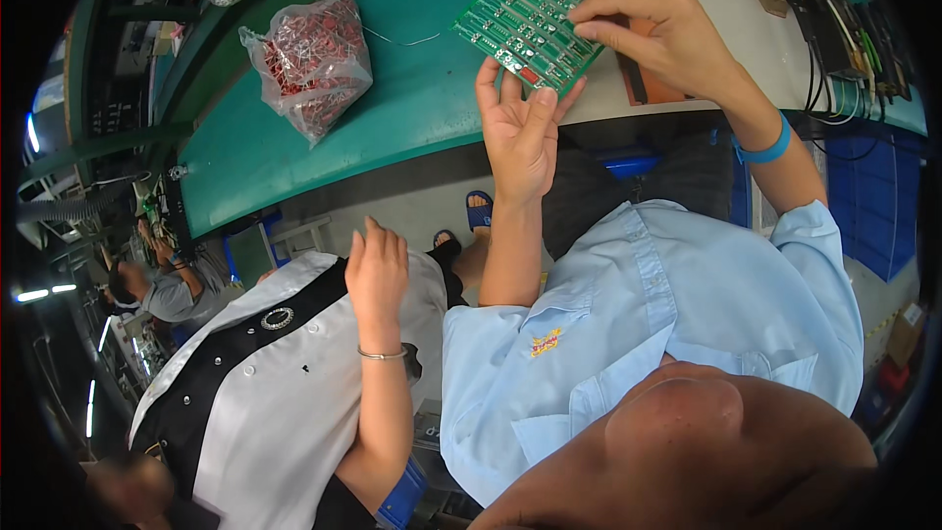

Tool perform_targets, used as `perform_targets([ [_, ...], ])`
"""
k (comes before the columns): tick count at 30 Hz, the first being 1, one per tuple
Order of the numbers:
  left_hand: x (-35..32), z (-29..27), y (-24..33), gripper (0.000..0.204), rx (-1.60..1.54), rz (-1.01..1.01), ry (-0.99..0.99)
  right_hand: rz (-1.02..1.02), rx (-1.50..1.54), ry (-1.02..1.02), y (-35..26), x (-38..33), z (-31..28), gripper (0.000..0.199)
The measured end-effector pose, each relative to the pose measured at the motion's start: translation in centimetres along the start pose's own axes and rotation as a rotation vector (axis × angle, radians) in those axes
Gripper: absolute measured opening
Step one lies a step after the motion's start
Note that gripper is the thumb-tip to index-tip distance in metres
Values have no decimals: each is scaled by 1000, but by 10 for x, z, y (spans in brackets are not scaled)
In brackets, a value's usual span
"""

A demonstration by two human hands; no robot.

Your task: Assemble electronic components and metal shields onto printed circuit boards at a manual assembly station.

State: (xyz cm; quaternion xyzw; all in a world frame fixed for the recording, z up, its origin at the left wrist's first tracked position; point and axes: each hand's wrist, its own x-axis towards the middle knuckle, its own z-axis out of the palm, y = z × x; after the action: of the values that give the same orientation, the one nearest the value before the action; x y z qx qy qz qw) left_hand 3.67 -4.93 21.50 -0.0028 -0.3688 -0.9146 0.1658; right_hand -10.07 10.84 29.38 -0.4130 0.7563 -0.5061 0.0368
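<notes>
Left grip [525,132] grasps the circuit board [535,15] just above it. Right grip [677,34] at board's right side; can't tell if it's clasping anything. Best keep board braced, fingertips light.

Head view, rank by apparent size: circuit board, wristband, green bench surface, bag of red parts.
1. Green bench surface
2. Circuit board and bag of red parts: look alike, unranked
3. Wristband

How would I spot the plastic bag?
Find the bench with a green and whitish top. On the green part, left of the person's left hand, sits a translucent plastic bag. Its bulging fill of small red parts sets it apart from the flat green circuit board.
</notes>
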Motion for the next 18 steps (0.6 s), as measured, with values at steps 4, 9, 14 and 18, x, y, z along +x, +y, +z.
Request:
perform_targets([
  [4,-4,5,-7,72,20,35,13,-143,-93,-61,1,-8,1,17],
  [9,-10,17,-16,74,29,98,24,-237,-112,-92,1,-17,1,22],
  [14,-17,20,-32,76,76,150,31,-197,-40,-121,2,-25,-3,24],
  [18,-21,27,-36,77,67,157,27,-363,-96,-49,1,-27,-4,23],
])
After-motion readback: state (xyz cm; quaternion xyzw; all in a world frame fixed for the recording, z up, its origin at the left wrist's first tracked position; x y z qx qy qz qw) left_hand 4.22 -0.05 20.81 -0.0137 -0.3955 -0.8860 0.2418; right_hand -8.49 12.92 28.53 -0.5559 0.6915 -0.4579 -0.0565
